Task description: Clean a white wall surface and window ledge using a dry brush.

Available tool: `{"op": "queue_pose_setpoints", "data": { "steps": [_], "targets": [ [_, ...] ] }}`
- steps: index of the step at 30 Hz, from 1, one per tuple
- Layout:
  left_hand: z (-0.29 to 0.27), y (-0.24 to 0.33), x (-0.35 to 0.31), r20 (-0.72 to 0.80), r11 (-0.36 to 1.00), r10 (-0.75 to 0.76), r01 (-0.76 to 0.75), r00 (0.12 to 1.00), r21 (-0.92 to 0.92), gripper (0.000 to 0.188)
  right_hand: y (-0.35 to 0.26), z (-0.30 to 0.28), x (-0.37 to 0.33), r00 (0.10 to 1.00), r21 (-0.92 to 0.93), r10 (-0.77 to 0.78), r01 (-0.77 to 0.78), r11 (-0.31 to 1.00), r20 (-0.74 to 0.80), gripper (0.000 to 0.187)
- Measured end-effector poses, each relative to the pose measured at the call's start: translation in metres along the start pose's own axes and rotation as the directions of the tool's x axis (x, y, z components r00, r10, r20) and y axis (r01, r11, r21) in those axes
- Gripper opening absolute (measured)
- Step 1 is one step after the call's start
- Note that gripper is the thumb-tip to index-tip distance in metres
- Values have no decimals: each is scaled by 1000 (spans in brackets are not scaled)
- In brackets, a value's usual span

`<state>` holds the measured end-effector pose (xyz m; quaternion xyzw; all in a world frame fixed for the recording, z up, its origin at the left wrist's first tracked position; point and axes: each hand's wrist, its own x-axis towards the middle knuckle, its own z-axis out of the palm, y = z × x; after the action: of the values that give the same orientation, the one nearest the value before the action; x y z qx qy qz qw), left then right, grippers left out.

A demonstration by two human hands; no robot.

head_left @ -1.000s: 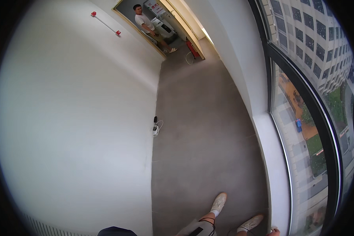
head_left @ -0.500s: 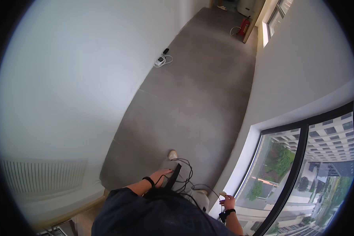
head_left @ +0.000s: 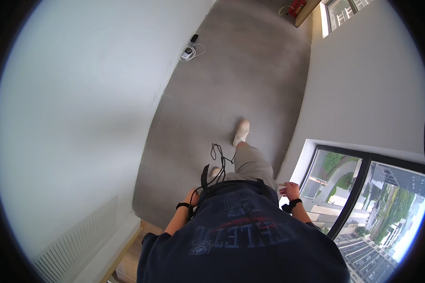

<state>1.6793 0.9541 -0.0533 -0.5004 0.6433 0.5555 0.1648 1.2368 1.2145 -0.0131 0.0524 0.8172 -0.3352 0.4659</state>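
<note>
Black cable point(head_left: 223, 162) hangs in loose loops in front of my waist, over the floor and my rear shoe. A black strap end point(head_left: 205, 175) sticks up just left of it. My left hand point(head_left: 191, 195) is low beside my left hip, against the cable and close to the strap; its fingers are mostly hidden. On the other side, my right hand point(head_left: 290, 190) is at hip height near the window sill, its fingers curled together around something small and pale that I cannot make out. Each wrist has a black band.
Grey floor point(head_left: 250, 70) runs ahead between two white walls. A coiled white cord with a dark plug point(head_left: 187, 54) lies along the left wall. A red fire extinguisher point(head_left: 296, 7) stands at the far right by a door edge. A black-framed window point(head_left: 363, 174) is at my right.
I have stepped forward, and one shoe is now further ahead. The white cord and window have shifted in view. My right hand has moved up in the picture; the cable swings along.
</note>
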Motion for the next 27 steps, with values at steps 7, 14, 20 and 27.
{"op": "queue_pose_setpoints", "data": {
  "steps": [7,14,20,27],
  "targets": [
    [-121,87,73,-137,989,-33,52,990,136,34,-150,50,170,992,25,49,-53,998,118,30],
    [-299,273,152,-485,977,-92,-14,870,-211,28,-408,82,285,962,-74,-181,200,977,204,32],
    [-428,382,298,-346,999,11,-26,938,-38,28,-602,104,332,950,-36,-279,287,957,142,32],
    [-539,394,588,-189,992,26,-2,982,124,27,-627,110,328,995,-5,-80,80,997,-64,31]
  ]
}}
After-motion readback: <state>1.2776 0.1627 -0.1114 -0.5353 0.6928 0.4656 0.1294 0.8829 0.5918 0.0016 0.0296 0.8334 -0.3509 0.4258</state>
